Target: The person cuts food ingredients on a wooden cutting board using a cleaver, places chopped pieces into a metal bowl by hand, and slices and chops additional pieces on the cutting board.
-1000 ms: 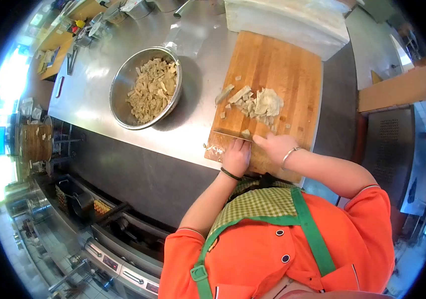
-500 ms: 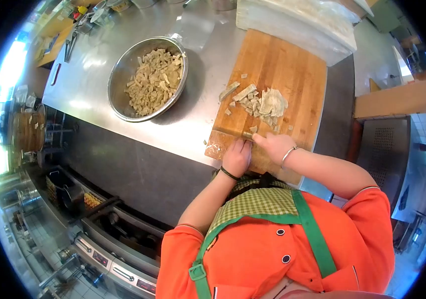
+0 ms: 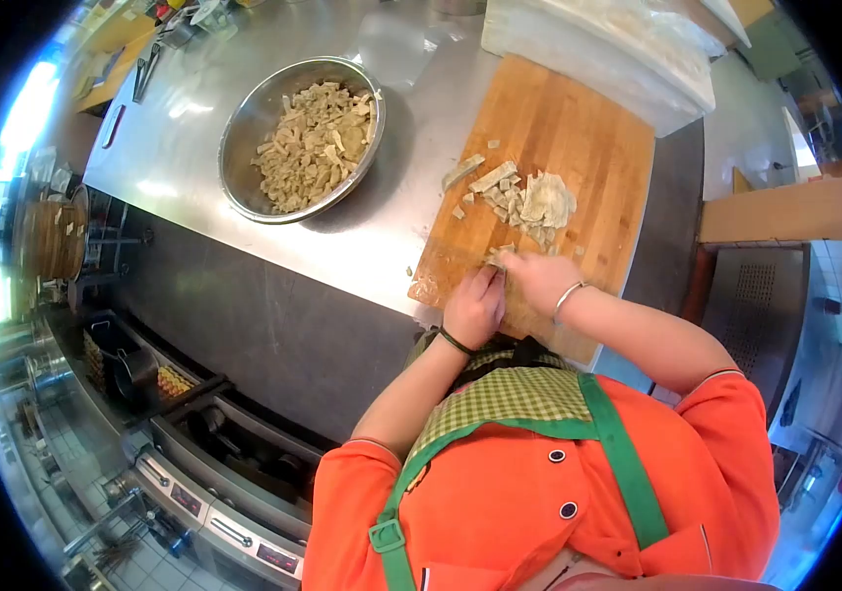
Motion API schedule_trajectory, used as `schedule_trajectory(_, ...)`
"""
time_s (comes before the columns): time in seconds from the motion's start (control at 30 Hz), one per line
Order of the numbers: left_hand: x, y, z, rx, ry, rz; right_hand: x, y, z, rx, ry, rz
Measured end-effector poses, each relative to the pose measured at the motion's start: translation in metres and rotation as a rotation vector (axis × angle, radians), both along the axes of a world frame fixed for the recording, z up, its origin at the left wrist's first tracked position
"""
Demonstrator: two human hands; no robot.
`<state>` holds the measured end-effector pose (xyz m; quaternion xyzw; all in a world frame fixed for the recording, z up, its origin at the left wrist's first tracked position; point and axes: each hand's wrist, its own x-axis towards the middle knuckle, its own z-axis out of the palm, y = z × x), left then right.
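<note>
My right hand (image 3: 541,281) is closed at the near part of the wooden cutting board (image 3: 579,128), around what looks like a knife handle, mostly hidden by the fingers. A broad blade (image 3: 441,264) seems to reach left from it, reflecting the wood. Right up against it, my left hand (image 3: 474,307) has its fingers pressed together; what they touch or hold is hidden. Just beyond the hands lies a heap of pale, greyish-beige chopped food pieces (image 3: 515,202), with one larger flat slice (image 3: 547,200) on its right side. A longer strip (image 3: 462,171) lies at the board's left edge.
A steel bowl (image 3: 228,182) of similar chopped pieces stands on the steel table (image 3: 170,212) to the left. Tongs (image 3: 146,72) lie farther left. A white box (image 3: 598,64) borders the board's far side. Fryers (image 3: 234,448) stand below left, beyond a dark gap.
The view has shifted slightly. My left fingers have moved up closer to my right hand's fingertips, and the right hand has turned a little. The heap looks much the same.
</note>
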<state>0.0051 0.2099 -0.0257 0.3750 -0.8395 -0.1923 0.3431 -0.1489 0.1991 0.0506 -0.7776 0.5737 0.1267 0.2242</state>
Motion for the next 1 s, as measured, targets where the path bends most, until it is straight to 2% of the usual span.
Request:
schedule_trajectory(0.1, -0.001, -0.003, -0.002, -0.044, 0.038, -0.011, -0.008, 0.001, 0.006, -0.107, -0.094, -0.127)
schedule_trajectory(0.17, 0.0, -0.001, -0.008, -0.064, 0.057, -0.005, -0.002, 0.007, 0.037, 0.073, 0.028, -0.041)
schedule_trajectory(0.2, 0.001, -0.003, -0.009, -0.067, 0.072, -0.011, 0.0, 0.009, 0.037, 0.071, 0.031, -0.04)
schedule_trajectory(0.3, 0.002, -0.002, -0.01, -0.046, 0.068, -0.002, 0.002, 0.012, 0.021, 0.079, 0.073, -0.025)
schedule_trajectory(0.4, 0.002, -0.001, -0.01, -0.027, 0.043, 0.021, -0.004, 0.0, -0.011, -0.043, -0.036, 0.008)
schedule_trajectory(0.47, 0.005, 0.003, -0.009, -0.022, 0.031, 0.023, -0.002, -0.001, -0.009, -0.009, -0.034, -0.146)
schedule_trajectory(0.57, 0.004, 0.0, -0.008, -0.029, 0.06, 0.031, -0.002, 0.005, 0.024, -0.017, -0.01, -0.069)
schedule_trajectory(0.7, 0.006, 0.003, -0.015, -0.03, 0.044, 0.028, 0.011, 0.008, 0.022, 0.087, 0.007, 0.006)
schedule_trajectory(0.87, 0.007, 0.006, -0.013, 0.006, 0.006, 0.025, 0.005, 0.011, -0.015, -0.137, -0.092, -0.013)
schedule_trajectory(1.0, 0.007, 0.003, -0.013, -0.053, 0.092, 0.044, 0.003, 0.014, 0.022, -0.098, -0.074, -0.037)
